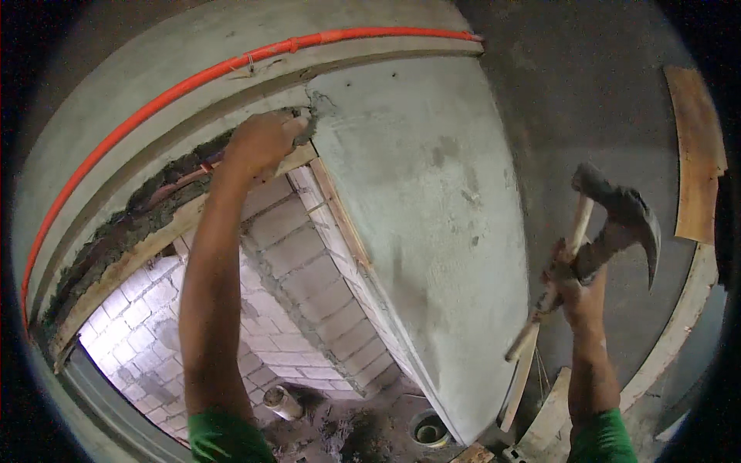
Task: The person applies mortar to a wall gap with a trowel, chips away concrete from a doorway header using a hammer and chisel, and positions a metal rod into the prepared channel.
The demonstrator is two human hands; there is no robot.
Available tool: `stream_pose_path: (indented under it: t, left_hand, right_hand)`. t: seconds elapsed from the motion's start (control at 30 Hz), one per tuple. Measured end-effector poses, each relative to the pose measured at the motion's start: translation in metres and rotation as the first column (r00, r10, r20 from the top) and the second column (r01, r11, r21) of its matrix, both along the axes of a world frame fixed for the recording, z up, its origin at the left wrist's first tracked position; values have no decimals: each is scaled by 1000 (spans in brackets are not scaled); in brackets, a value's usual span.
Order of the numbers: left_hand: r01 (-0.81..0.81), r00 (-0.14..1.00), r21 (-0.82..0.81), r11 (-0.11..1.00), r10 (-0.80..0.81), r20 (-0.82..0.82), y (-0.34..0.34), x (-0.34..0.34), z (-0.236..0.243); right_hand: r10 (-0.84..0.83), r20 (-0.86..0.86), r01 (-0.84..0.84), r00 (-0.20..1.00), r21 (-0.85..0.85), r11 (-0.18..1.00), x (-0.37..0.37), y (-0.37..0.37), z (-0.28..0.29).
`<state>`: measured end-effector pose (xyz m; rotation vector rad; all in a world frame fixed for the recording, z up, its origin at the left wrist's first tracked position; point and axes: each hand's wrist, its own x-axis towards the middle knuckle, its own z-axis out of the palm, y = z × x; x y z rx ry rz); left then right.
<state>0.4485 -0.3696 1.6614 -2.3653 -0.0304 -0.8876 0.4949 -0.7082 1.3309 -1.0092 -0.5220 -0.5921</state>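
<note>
My left hand is raised to the upper right corner of a framed opening, its fingers bent against the rough mortar edge. A small pale bit shows at its fingertips, too unclear to name. Beneath the hand runs a wooden board along the top of the opening. On the right, my right hand is closed round the wooden handle of a hammer, whose dark head has a long curved claw. A mud-caked dark piece lies against the hammer by my fingers; its kind is unclear.
An orange pipe curves along the wall above the opening. Grey plastered wall stands right of it. Through the opening show block walls, a cylinder and a bucket. Wooden boards line the far right.
</note>
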Motion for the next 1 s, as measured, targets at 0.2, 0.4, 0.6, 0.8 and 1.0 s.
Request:
stream_pose_path:
  t: [0.2,0.4,0.6,0.8,1.0]
  left_hand:
    - [320,812,-677,662,-560,-164,-88,-59,-207]
    - [376,925,-698,609,-285,250,-41,-82,-184]
    - [305,942,-594,745,-145,302,52,-141,-98]
    - [211,948,-455,865,-69,310,67,-101,-73]
    - [166,929,-347,923,-28,370,62,-72,-92]
  right_hand:
    - [111,100,-106,989,-55,993,-18,68,87]
    - [416,175,-381,892,-203,902,-25,126,148]
    - [344,143,-280,928,-345,896,4,143,148]
    - [489,-2,-483,872,-165,860,31,161,144]
    - [336,169,-300,927,-204,932,43,172,146]
